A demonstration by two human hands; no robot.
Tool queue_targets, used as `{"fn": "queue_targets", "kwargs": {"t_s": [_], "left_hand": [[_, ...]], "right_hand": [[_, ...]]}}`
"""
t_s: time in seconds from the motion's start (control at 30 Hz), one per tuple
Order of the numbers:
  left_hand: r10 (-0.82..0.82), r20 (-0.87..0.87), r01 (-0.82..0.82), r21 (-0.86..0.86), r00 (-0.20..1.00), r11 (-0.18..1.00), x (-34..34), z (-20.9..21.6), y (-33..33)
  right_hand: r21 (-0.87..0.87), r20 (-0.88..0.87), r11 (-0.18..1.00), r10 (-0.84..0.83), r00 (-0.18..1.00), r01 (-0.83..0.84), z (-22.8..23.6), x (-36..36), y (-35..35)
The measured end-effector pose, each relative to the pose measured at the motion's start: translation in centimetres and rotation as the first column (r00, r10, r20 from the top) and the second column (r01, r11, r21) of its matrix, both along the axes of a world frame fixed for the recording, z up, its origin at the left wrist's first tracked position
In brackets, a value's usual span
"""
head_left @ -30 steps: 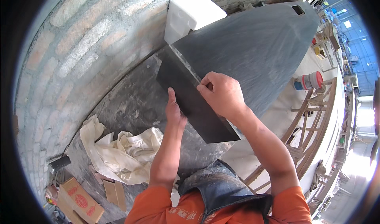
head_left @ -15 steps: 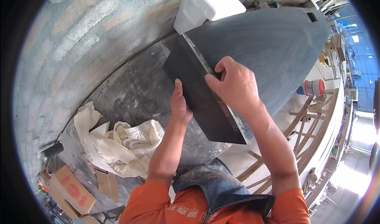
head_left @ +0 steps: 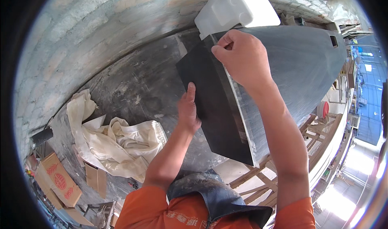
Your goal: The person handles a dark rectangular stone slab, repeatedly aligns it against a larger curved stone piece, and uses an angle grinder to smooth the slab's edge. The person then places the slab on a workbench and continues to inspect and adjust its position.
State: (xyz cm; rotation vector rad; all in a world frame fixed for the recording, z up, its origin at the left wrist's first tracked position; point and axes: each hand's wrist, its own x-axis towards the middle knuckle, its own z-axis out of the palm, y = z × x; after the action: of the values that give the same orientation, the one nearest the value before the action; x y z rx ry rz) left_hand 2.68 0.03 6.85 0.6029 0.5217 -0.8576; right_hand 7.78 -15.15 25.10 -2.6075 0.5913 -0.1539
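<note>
A black flat panel [head_left: 214, 107] lies slantwise before me, a pale, worn-looking strip [head_left: 238, 107] along its right long edge. My left hand [head_left: 189, 109] grips the panel's left side, thumb over its face and the other fingers mostly hidden. Near the strip's far end, my right hand [head_left: 244, 53] is closed in a pinch, knuckles up. Whatever it holds is hidden by the fingers. To the right of the strip spreads a large dark grey board [head_left: 291, 63] with a small rectangular cut-out. Whether panel and board are joined, I cannot tell.
Cream cloth [head_left: 121, 142] lies crumpled on the scuffed dark tabletop [head_left: 133, 87]. A white plastic container [head_left: 242, 8] stands beyond, against the brick wall [head_left: 89, 31]. Cardboard boxes [head_left: 58, 180] are at lower left. Wooden frames [head_left: 258, 182] and a red-rimmed bucket [head_left: 322, 109] lie to the right.
My right hand has moved away from me along the strip, toward its far end. My left hand keeps its hold on the panel. The whole view has shifted somewhat.
</note>
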Motion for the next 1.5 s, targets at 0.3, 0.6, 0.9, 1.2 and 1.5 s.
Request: {"fn": "queue_targets", "kwargs": {"t_s": [0.3, 0.6, 0.9, 1.2, 1.5], "left_hand": [[-0.024, 0.007, 0.024, 0.030, 1.000, 0.999, 0.4, 0.1, 0.2], [0.044, 0.005, -0.044, 0.055, 0.999, 0.998, 0.3, -0.4, -0.4], [0.057, -0.015, -0.056, 0.052, 0.998, 0.997, 0.4, -0.1, -0.9], [0.067, 0.004, -0.068, 0.042, 0.998, 0.997, 0.1, -0.7, -0.9], [0.064, 0.023, -0.065, 0.049, 0.998, 0.997, 0.0, -0.4, -0.9]], "right_hand": [[0.241, -0.068, 0.961, -0.120, 0.990, 0.133, 0.6, 0.0, -0.1], [0.280, 0.059, 0.958, -0.073, 0.996, 0.053, -0.4, -0.3, -0.6], [0.353, 0.037, 0.932, -0.097, 0.995, 0.078, -0.4, -0.4, -0.7], [0.377, 0.026, 0.924, -0.078, 0.997, 0.062, -0.2, -0.5, -0.7], [0.409, 0.058, 0.912, -0.048, 0.997, 0.020, -0.5, -1.0, -1.0]]}}
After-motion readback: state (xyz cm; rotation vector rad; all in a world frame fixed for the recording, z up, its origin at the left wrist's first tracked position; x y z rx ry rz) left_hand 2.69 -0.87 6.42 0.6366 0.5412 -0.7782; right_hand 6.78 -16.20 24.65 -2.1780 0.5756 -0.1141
